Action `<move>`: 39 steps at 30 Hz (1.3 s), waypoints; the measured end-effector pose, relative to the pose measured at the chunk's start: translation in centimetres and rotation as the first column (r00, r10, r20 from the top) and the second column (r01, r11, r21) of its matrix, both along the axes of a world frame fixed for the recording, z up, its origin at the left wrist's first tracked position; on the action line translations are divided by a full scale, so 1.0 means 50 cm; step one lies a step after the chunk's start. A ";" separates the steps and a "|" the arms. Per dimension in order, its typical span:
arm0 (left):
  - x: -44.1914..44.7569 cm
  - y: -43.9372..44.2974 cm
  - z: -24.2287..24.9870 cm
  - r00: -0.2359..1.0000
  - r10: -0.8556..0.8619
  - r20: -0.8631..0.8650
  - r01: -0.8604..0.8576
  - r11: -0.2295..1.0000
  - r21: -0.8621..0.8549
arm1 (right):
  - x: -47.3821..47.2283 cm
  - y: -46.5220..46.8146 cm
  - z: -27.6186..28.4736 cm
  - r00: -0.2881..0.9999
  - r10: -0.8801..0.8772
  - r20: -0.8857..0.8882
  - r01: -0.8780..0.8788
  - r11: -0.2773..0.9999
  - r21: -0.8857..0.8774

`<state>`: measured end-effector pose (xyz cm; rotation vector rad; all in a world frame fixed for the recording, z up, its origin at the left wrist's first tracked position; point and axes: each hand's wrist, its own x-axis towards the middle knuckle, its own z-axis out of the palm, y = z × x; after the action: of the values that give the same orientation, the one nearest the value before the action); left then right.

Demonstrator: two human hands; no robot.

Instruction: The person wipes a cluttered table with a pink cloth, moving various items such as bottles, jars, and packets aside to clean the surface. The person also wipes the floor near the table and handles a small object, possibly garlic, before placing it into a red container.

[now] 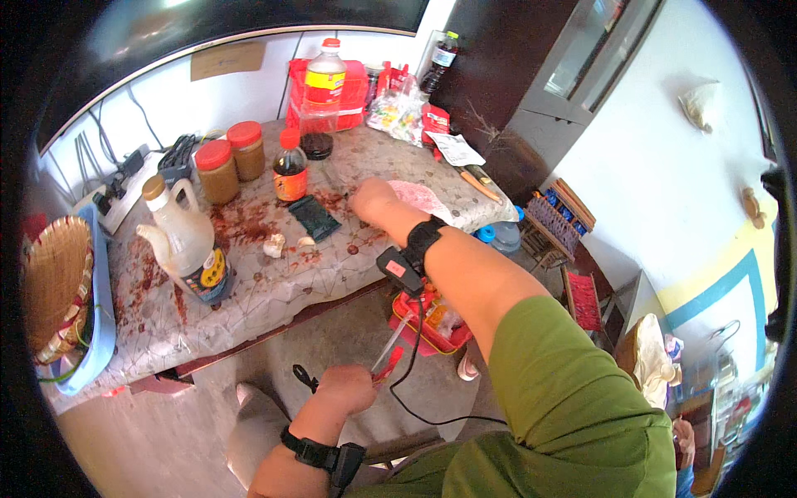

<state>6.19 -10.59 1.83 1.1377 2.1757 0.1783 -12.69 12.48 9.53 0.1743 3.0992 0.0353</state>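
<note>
My right hand (373, 202) is over the table, beside a pink patterned cloth (418, 196); its fingers are blurred and hidden, so I cannot tell whether it holds anything. Lower down, in front of the table edge, my left hand (345, 389) is closed around a red plastic piece (390, 363). A thin pale strip (392, 341) sticks up from the same hand. To the left of my right hand lie a dark green packet (314, 218), a garlic bulb (274, 245) and a loose garlic clove (306, 241).
A jug-shaped plastic bottle (187, 249), lidded jars (217, 173) and a red-capped sauce bottle (290, 168) stand on the stained tablecloth (261, 286). A blue tray (103, 311) holds a wicker basket (59, 280). Below the table edge is a red bin (429, 342); a black cable (414, 408) hangs nearby.
</note>
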 end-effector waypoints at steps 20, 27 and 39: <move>-0.002 0.040 -0.050 0.993 -0.020 0.116 0.028 0.998 -0.059 | 0.184 0.492 -0.034 0.906 -0.424 0.014 0.335 0.736 0.589; -0.002 0.044 -0.034 0.991 -0.048 0.123 0.052 0.998 -0.032 | 0.127 0.261 0.044 0.933 -0.083 -0.350 0.019 0.983 -0.183; -0.002 0.006 -0.007 0.993 0.042 0.108 -0.041 0.999 -0.015 | 0.010 -0.124 0.016 0.998 -0.059 0.004 0.056 0.925 -0.375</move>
<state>6.07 -10.30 1.50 1.0518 2.1028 0.2381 -12.21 6.29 10.32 0.2505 3.0297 -0.5568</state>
